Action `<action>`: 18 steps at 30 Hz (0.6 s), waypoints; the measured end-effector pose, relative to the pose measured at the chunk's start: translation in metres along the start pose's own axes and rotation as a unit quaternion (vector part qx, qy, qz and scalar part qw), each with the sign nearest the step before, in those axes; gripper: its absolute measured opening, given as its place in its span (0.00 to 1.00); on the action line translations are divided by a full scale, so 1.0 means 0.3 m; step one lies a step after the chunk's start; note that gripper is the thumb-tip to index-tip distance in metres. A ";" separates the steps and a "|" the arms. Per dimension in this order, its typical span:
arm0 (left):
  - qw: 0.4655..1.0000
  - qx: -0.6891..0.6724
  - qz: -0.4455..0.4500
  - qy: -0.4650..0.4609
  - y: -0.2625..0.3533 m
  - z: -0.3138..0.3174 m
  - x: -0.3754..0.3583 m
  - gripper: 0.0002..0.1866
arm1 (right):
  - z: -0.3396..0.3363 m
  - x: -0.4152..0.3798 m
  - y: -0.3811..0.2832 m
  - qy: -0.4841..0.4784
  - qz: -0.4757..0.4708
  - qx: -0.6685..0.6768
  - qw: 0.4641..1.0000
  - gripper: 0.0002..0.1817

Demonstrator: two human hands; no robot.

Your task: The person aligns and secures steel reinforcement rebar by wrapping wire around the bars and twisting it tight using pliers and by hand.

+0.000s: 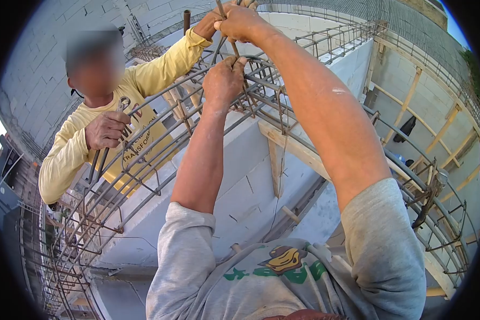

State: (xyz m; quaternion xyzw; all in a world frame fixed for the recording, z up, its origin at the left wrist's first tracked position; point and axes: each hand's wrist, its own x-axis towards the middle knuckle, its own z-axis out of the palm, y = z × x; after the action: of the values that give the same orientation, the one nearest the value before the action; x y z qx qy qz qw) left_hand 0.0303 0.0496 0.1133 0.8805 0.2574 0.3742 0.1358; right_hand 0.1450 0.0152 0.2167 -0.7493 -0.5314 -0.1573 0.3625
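Observation:
My left hand [225, 81] is closed around an upright steel bar [234, 49] just above the rebar cage. Higher on the same bar, my right hand [241, 24] is wrapped round it near the top edge of the view. Beneath my hands, the rebar cage [261, 82] has long bars and square stirrups crossing at a corner. A co-worker in a yellow shirt [144, 125] stands across the cage at the left. One of the co-worker's hands reaches up beside my right hand, and the other hand [108, 129] holds pliers [124, 104] over the cage.
Pale block walls [240, 176] run below the cage. A wooden plank [296, 146] lies along the wall top at centre right. More rebar [437, 213] curves down the right side, with timber bracing [410, 98] behind it. A rusty pipe [186, 20] stands near the top.

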 end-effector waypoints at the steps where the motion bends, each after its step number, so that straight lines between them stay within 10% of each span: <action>1: 1.000 -0.001 0.008 -0.005 -0.007 0.006 0.004 0.23 | 0.013 -0.007 0.001 0.043 0.005 -0.013 0.999 0.12; 8: 0.998 0.049 0.044 0.003 0.017 0.001 0.005 0.23 | -0.064 -0.240 -0.104 0.336 0.005 0.113 0.935 0.15; 14: 0.997 0.061 0.022 -0.033 0.017 0.009 0.010 0.25 | -0.045 -0.763 -0.190 0.100 0.139 0.268 0.948 0.12; 18: 0.998 0.046 -0.004 -0.039 0.023 0.008 0.011 0.27 | 0.168 -0.872 -0.071 0.117 0.180 0.255 0.943 0.12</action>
State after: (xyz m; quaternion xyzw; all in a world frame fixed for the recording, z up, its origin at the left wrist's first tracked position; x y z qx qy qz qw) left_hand 0.0366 0.0456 0.1167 0.8989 0.2720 0.3265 0.1070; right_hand 0.0172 -0.1238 0.0277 -0.6912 -0.3634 -0.0349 0.6237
